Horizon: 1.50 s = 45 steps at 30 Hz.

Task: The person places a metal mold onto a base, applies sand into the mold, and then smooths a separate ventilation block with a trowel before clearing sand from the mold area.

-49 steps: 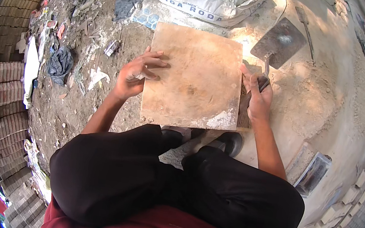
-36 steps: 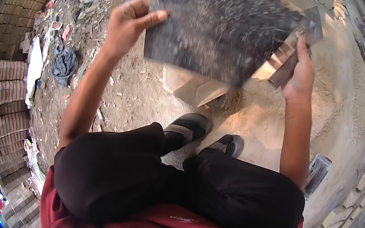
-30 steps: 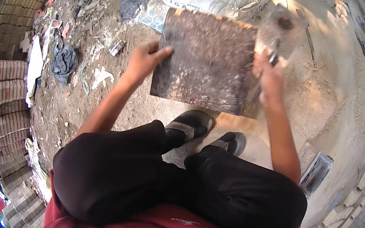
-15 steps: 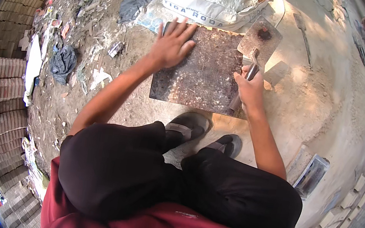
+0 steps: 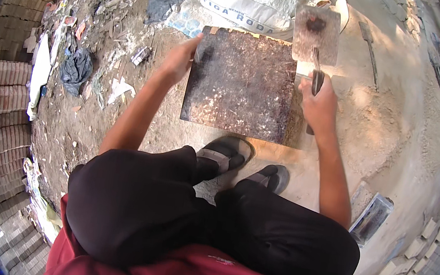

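A: What is held by the fingers now?

B: The trowel (image 5: 317,36) handle is wrapped by the right hand (image 5: 320,102), just right of the tile (image 5: 241,83). The tile's left edge is pinched by the left hand (image 5: 177,62), which was spread flat on top half a second ago.

A: And the tile itself?

B: It was flipped: the pale smooth face is hidden, and the dark, speckled, rough side is shown. It is square and is laid flat on the sandy ground, ahead of the sandals (image 5: 226,152). The trowel's flat metal blade is raised beyond the tile's far right corner, beside a white cement sack (image 5: 250,4).
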### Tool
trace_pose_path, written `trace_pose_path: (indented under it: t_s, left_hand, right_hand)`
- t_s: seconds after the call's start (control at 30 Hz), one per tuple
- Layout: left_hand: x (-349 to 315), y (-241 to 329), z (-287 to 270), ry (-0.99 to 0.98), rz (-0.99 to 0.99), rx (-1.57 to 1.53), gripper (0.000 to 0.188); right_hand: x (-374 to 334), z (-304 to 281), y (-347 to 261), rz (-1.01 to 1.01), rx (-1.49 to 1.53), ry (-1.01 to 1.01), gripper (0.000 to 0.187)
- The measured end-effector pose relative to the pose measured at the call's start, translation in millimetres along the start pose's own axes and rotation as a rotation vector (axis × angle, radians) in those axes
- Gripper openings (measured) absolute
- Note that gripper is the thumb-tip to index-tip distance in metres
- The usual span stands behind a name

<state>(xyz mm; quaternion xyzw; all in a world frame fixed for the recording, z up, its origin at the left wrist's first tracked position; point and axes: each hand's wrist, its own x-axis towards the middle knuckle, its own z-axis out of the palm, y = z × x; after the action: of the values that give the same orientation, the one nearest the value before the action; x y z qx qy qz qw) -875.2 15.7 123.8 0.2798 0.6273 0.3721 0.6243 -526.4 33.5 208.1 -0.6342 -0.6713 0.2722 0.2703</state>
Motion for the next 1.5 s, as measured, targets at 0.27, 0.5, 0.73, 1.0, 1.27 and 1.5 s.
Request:
trace_pose_path:
  t_s: [0.27,0.5,0.73,1.0,1.27,1.5]
  left_hand:
    - [-27.7,13.2,50.4,0.263,0.081,-0.139,0.063]
    - [-18.7,9.6,43.7,0.402,0.089,-0.083,0.043]
    - [-14.0,-0.8,31.9,0.255,0.09,-0.31,0.057]
    - [-6.7,-12.3,24.8,0.269,0.083,-0.353,0.061]
    - [-13.4,7.8,31.4,0.136,-0.006,-0.244,0.061]
    - [14.5,-8.7,14.7,0.101,0.218,-0.175,0.068]
  right_hand:
    - [23.0,-9.4,-32.6,-0.002,-0.329,-0.408,0.053]
    - [31.1,-3.3,-57.7,-0.085,-0.498,-0.66,0.05]
    - [20.3,21.0,-64.6,-0.304,-0.626,-0.735,0.043]
    - [20.2,23.6,-83.9,-0.245,-0.56,-0.696,0.056]
    - [24.6,-5.1,-86.0,-0.135,-0.519,-0.952,0.061]
    - [-17.8,-89.3,-73.1,-0.124,-0.397,-1.017,0.035]
